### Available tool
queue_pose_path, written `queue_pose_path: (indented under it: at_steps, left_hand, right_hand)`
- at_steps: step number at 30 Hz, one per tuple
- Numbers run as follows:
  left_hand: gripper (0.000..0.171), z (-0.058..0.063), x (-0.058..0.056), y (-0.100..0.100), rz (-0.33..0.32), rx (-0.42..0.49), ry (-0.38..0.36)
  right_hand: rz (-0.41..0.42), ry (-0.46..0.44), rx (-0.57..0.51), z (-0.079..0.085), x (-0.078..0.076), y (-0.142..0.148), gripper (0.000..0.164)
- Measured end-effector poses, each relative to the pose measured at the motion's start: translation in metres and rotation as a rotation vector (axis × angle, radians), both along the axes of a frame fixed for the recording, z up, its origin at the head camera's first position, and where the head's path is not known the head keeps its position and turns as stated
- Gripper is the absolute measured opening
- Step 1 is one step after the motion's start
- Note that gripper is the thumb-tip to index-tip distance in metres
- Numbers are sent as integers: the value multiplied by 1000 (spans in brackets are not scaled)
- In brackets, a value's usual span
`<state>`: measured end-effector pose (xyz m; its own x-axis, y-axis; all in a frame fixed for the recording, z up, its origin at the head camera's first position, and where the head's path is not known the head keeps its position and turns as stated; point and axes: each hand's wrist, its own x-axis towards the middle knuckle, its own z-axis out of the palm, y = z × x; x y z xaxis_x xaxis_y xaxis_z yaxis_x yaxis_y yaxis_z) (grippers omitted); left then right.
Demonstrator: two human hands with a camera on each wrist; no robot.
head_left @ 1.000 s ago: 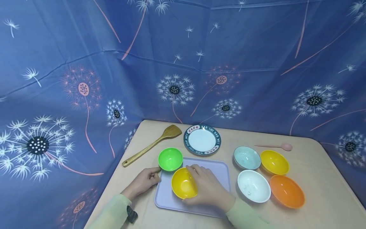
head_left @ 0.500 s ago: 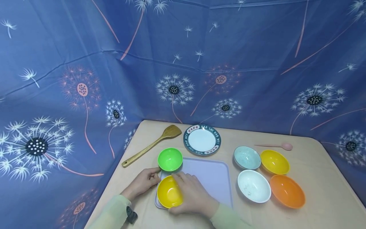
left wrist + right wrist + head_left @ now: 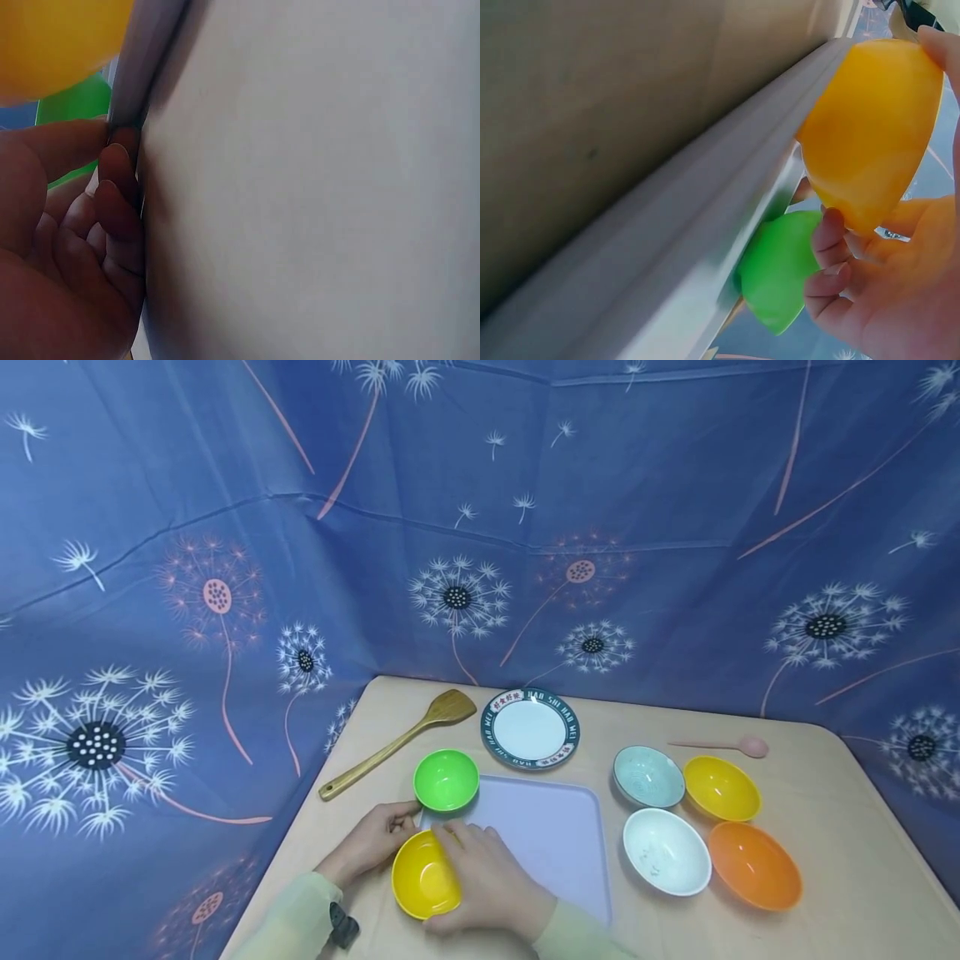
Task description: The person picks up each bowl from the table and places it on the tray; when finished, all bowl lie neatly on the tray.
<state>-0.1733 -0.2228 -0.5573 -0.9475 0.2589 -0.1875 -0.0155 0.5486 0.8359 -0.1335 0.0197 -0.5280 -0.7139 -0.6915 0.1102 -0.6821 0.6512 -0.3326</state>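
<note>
My right hand (image 3: 491, 881) grips a yellow bowl (image 3: 420, 881) by its right side, over the near-left corner of a pale lavender tray (image 3: 551, 835). From the right wrist view the yellow bowl (image 3: 870, 120) is beside the tray's rim (image 3: 705, 180); whether it touches is unclear. At the tray's left edge, my left hand (image 3: 373, 842) has its fingers curled. In the left wrist view its thumb and a finger pinch the tray's rim (image 3: 142, 67). A green bowl (image 3: 446, 781) sits at the tray's far-left corner, just beyond the left hand's fingertips.
A wooden spatula (image 3: 405, 743) lies at the back left, near a green-rimmed plate (image 3: 531, 728). To the right stand a light blue bowl (image 3: 648, 777), a white bowl (image 3: 666, 852), another yellow bowl (image 3: 722, 787) and an orange bowl (image 3: 753, 866). A pink spoon (image 3: 750, 746) lies behind them.
My right hand has carried the yellow bowl left and toward me, from the middle-left of the tray to its near-left corner. The left hand has stayed at the tray's edge.
</note>
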Motion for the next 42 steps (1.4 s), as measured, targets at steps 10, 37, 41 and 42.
queue_pose_path:
  at_steps: [10,37,41,42]
  left_hand:
    - [56,2,0,1,6,-8,-27]
    - [51,-1,-3,0,-14,18,-8]
    - [52,-1,-4,-1,-23,19,-4]
    - [53,-1,-4,0,-24,21,-7]
  right_hand:
    - [10,20,21,0,-1,-8,115]
    - [-255,36,-20,39,-15,104,126]
    - [-335,103,-33,46,-15,146,126]
    - [-355,114,-37,48,-14,157,125]
